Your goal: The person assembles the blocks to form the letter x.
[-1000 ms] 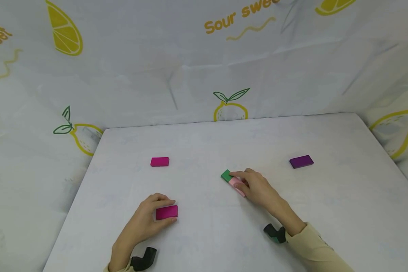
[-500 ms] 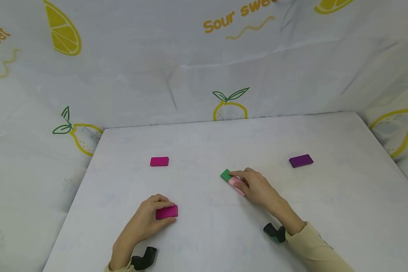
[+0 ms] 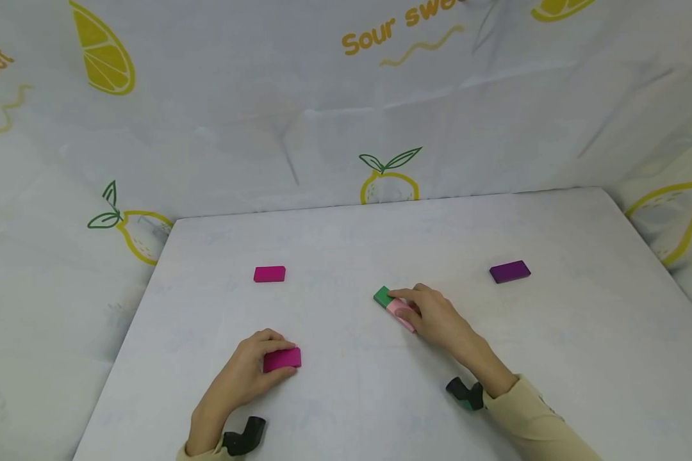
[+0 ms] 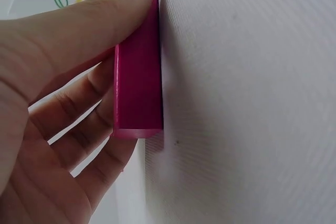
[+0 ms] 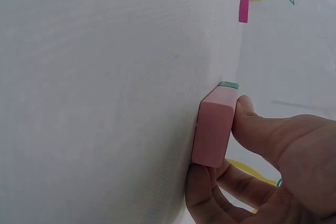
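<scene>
At the front left of the table, my left hand [image 3: 242,371] grips a magenta block [image 3: 282,360] between fingers and thumb. The left wrist view has the thumb on the near long side of that magenta block [image 4: 137,87], which lies low against the white surface. Right of centre, my right hand [image 3: 438,318] pinches a pink block [image 3: 396,307] by its sides. A green block [image 3: 383,297] lines up end to end with the pink one, at its far left end. In the right wrist view the pink block [image 5: 212,135] hides most of the green block [image 5: 229,84].
Another magenta block [image 3: 269,274] lies at the back left of the white table [image 3: 334,243]. A purple block [image 3: 510,272] lies at the back right. Behind the table hangs a white cloth [image 3: 219,128] with lemon prints. Black curved pieces [image 3: 247,435] sit by both wrists.
My left fingers and thumb have closed slightly onto the magenta block. My right hand and the pink and green blocks keep their places; the head view shifts a little.
</scene>
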The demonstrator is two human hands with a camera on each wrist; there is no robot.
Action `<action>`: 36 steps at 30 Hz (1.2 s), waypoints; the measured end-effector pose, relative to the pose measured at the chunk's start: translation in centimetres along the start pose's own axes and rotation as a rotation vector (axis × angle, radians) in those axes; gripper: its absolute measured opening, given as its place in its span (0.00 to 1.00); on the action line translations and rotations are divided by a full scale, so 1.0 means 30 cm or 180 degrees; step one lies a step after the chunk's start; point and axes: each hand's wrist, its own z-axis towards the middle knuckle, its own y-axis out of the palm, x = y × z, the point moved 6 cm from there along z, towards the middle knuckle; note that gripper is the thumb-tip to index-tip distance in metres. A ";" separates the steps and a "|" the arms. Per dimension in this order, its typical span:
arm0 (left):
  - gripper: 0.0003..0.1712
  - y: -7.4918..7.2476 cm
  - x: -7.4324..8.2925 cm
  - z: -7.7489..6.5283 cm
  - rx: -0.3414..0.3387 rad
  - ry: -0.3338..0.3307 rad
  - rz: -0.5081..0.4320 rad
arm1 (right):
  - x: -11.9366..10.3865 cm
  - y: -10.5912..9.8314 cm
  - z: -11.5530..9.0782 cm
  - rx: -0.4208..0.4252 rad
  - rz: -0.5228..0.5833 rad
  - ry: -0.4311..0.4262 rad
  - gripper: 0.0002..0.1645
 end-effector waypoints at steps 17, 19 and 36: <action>0.15 -0.010 0.032 0.028 0.0384 -0.0033 0.0073 | 0.002 0.000 0.001 -0.0002 -0.0013 -0.0012 0.24; 0.15 -0.011 0.035 0.036 0.0455 -0.0142 0.0058 | 0.001 0.000 0.001 0.0003 -0.0007 -0.0020 0.24; 0.13 0.033 0.113 0.135 0.0711 -0.0322 -0.0096 | 0.004 0.003 -0.003 0.0004 -0.0022 0.0020 0.24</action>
